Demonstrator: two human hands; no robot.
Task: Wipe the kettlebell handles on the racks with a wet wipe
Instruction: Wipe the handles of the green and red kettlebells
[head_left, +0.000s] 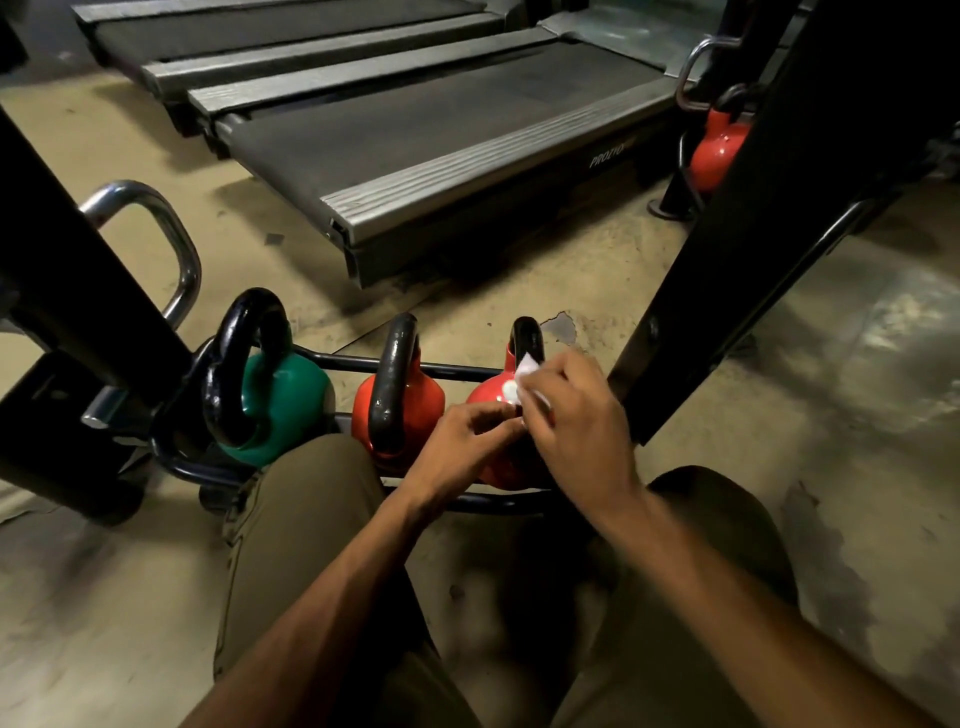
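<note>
Forearms (332, 597) reach past bent knees (311, 493) to the low rack (457, 370), where left hand (467, 447) and right hand (576, 415) both pinch the wipe (527, 368), likely spreading it, just beside the handle (527, 332) of the 3rd kettlebell (480, 402).

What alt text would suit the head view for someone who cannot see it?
A person's right hand holds a white wipe at the handle of the right red kettlebell, with the left hand beside it. The middle red kettlebell and green kettlebell sit to its left on the low rack; treadmills lie beyond.
</note>
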